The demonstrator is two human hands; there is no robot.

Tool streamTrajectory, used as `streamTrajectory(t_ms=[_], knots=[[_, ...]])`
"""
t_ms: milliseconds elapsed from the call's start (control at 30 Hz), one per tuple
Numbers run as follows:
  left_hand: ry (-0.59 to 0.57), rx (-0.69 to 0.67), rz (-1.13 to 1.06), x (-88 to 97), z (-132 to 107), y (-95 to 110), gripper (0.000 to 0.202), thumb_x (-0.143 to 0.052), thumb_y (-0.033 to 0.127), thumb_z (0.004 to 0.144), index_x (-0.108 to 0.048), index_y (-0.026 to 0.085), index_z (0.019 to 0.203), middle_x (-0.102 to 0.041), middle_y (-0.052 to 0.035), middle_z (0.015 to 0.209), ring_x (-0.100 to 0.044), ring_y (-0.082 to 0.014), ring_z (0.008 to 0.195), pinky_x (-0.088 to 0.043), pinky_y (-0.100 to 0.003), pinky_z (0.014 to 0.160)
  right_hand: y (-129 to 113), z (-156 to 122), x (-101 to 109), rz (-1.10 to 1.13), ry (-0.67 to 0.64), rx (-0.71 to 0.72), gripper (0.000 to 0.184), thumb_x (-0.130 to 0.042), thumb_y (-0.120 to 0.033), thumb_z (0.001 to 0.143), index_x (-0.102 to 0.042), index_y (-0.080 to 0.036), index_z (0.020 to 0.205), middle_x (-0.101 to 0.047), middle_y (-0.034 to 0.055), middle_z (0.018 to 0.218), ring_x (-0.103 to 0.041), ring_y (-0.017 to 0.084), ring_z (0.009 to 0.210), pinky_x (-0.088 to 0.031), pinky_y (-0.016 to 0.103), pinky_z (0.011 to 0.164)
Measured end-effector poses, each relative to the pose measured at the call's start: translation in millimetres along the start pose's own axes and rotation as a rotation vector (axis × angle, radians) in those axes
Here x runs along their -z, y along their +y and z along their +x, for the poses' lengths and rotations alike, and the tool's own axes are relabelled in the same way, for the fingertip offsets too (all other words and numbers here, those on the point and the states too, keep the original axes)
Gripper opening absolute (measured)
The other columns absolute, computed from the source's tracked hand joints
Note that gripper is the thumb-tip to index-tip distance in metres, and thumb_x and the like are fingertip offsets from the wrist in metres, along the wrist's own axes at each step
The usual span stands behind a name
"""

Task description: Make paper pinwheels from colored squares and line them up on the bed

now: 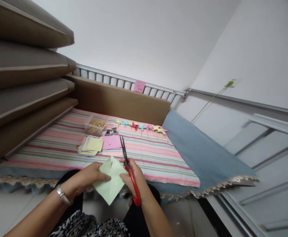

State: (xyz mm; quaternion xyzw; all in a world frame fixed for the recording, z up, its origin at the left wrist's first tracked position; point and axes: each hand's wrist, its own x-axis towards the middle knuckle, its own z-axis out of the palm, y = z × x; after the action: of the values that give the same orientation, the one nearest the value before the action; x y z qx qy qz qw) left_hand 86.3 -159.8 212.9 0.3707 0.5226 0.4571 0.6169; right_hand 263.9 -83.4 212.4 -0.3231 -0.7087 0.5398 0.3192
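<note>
A pale green square of paper with crease lines and a slit at its top corner is held up between both hands. My left hand pinches its left side, thumb on top. My right hand grips its right edge with thumb and fingers and also carries scissors with red handles, their dark blades pointing away from me. Just beyond lie a stack of coloured paper squares, yellow on top, and a pink sheet.
A clear plastic box of small sticks stands behind the paper stack. Several paper pinwheels lie in a row at the back of the striped cloth. Thick cushions are piled at left; a metal railing runs behind.
</note>
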Motion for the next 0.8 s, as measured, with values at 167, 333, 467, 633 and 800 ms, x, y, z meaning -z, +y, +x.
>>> streamTrajectory(t_ms=[167, 333, 467, 633, 800], knots=[[0.112, -0.141, -0.391, -7.5, -2, 0, 0.024, -0.072, 0.026, 0.07, -0.071, 0.012, 0.091, -0.075, -0.0111, 0.09, -0.068, -0.0207, 0.077, -0.052, -0.029, 0.071, 15, 0, -10, 0.269, 0.2, 0.086, 0.038, -0.061, -0.02, 0.067, -0.055, -0.02, 0.104, -0.062, 0.0007, 0.087, -0.058, 0.016, 0.073, -0.045, 0.024, 0.064], [0.188, -0.186, -0.55, -33.8, 5, -15, 0.032, -0.073, 0.024, 0.069, -0.069, 0.011, 0.099, -0.075, -0.0123, 0.091, -0.069, -0.0236, 0.078, -0.053, -0.03, 0.072, 24, 2, -25, 0.375, 0.306, 0.131, 0.04, -0.064, -0.03, 0.069, -0.053, -0.021, 0.106, -0.063, 0.0028, 0.094, -0.061, 0.019, 0.082, -0.048, 0.028, 0.071], [0.347, -0.25, -0.492, -33.9, 5, -14, 0.044, -0.075, 0.023, 0.064, -0.067, 0.01, 0.105, -0.075, -0.0117, 0.089, -0.069, -0.0259, 0.079, -0.052, -0.031, 0.071, 25, -4, -28, 0.26, 0.238, 0.112, 0.04, -0.06, -0.032, 0.076, -0.05, -0.02, 0.113, -0.062, 0.0022, 0.089, -0.061, 0.018, 0.08, -0.049, 0.029, 0.074], [0.415, -0.223, -0.369, -4.0, -4, 1, 0.043, -0.077, 0.024, 0.058, -0.068, 0.008, 0.097, -0.075, -0.0113, 0.085, -0.068, -0.0265, 0.078, -0.051, -0.032, 0.071, 25, -36, -16, -0.004, -0.005, -0.007, 0.043, -0.058, -0.044, 0.08, -0.052, -0.018, 0.114, -0.061, 0.0003, 0.074, -0.056, 0.013, 0.061, -0.045, 0.025, 0.061], [0.389, -0.18, -0.274, 15.5, -9, 8, 0.04, -0.078, 0.024, 0.054, -0.071, 0.009, 0.091, -0.075, -0.0094, 0.078, -0.067, -0.0255, 0.072, -0.049, -0.032, 0.068, 31, -64, -3, -0.144, -0.243, -0.144, 0.046, -0.057, -0.054, 0.078, -0.06, -0.017, 0.105, -0.054, -0.0023, 0.062, -0.048, 0.009, 0.047, -0.037, 0.02, 0.046]])
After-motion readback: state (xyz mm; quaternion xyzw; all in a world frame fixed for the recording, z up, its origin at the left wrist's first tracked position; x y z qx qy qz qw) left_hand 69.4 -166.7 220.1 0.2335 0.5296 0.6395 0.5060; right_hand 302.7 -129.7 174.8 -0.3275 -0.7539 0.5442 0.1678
